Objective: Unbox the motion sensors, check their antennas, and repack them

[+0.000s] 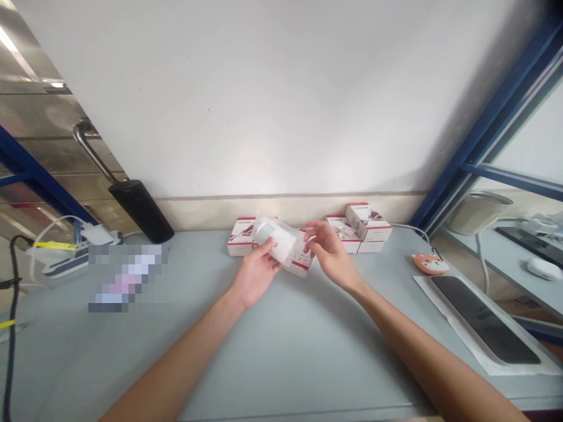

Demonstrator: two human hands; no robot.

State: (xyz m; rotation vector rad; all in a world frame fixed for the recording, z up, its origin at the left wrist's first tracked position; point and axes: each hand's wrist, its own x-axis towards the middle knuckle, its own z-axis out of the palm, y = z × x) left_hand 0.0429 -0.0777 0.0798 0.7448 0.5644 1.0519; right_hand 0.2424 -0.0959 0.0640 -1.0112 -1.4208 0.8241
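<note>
My left hand (pixel 257 271) grips a white rounded device (pixel 281 241) in a clear plastic bag, thumb on top; it looks like a motion sensor, with a greyish window at its upper left. My right hand (pixel 331 253) is just right of the bag, fingers loosely bent and apart, with nothing visible in them. Behind and below the bag lies a white and red printed box (pixel 300 268), partly covered by it. Another such box (pixel 241 237) stands left of the bag, against the wall.
More white and red boxes (pixel 370 230) are stacked right of my hands. A black cylinder (pixel 143 212) and a power strip (pixel 65 264) are at the left. At the right lie an orange animal-faced item (pixel 430 264) and a dark-screened phone-like slab (pixel 484 319) on white paper.
</note>
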